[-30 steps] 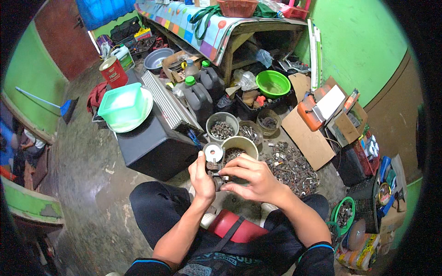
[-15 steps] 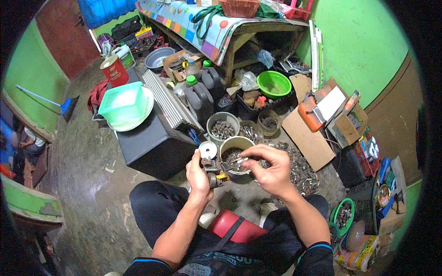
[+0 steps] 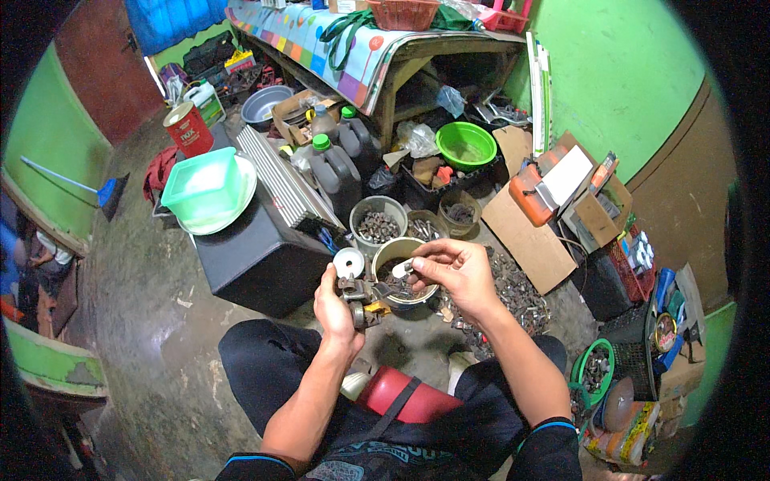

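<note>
My left hand [image 3: 334, 309] is closed around a dark metal mechanical part [image 3: 358, 290] with a white round disc [image 3: 348, 263] at its top and a yellow piece [image 3: 376, 308] low on its side. To its right, my right hand [image 3: 455, 276] pinches a small pale, shiny piece [image 3: 402, 270] between thumb and fingers; its exact kind is unclear. Both hands are above the near side of a cream bucket [image 3: 378, 258] that has dark metal bits inside.
Beyond the bucket stand a tub [image 3: 356, 210] of small metal parts and other containers. Loose metal parts [image 3: 513, 301] cover the floor on the right. A black box [image 3: 249, 260] stands at left, grey jerrycans [image 3: 331, 178] farther back. A red cylinder [image 3: 409, 394] lies between my legs.
My right hand has turned slightly, and the piece in its fingers now shows a broader pale face. The left hand still holds the metal part. The whole view has shifted a little.
</note>
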A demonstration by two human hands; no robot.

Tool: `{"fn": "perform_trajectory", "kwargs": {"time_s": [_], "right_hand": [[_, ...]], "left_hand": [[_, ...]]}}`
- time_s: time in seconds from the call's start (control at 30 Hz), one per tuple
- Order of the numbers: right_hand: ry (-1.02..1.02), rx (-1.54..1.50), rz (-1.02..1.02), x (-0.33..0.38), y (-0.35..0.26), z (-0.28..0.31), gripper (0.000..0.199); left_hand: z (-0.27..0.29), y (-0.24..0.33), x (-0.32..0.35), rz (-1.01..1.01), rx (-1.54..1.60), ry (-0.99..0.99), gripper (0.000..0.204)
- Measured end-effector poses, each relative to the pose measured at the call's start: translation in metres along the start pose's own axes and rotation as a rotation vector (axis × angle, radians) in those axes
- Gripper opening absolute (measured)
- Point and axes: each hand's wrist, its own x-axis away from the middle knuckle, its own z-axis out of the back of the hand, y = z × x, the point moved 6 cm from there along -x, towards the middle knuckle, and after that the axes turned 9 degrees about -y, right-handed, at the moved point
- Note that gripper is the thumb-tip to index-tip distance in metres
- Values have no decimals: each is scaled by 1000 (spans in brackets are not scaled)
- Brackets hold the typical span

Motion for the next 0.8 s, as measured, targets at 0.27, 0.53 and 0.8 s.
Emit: {"fn": "perform_trajectory", "kwargs": {"time_s": [0.27,0.53,0.8], "right_hand": [[102,-169,-98,-12,27,31,13],[18,-166,-194,8,39,20,35],[-50,-148,-57,63,21,30,30]], "left_hand": [[-2,9,7,-3,70,-24,34],[-21,16,15,38,74,1,39],[-40,-22,8,170,-128,-194,42]]}}
